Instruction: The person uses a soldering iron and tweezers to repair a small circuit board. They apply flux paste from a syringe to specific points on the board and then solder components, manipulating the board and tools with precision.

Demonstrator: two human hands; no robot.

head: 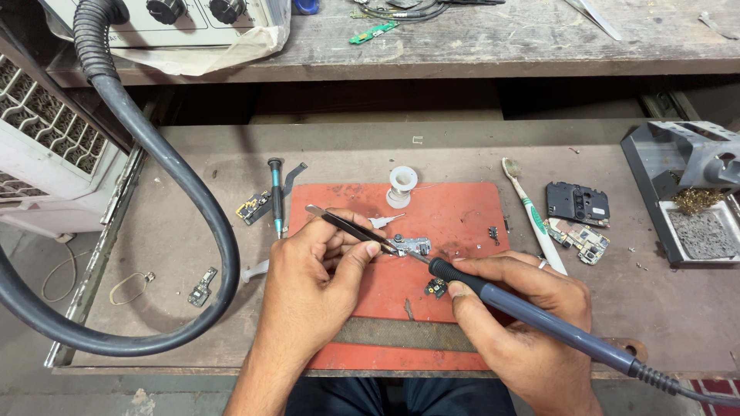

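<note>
Matt red rubbery mat on rough (scuffed) wooden bench.

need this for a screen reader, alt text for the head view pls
A left hand pins a small metal part with tweezers on a red mat while the right hand touches a soldering iron to it.

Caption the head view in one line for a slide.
Left hand steadies a small metal part with tweezers on a red mat while the right hand applies a soldering iron.
</note>
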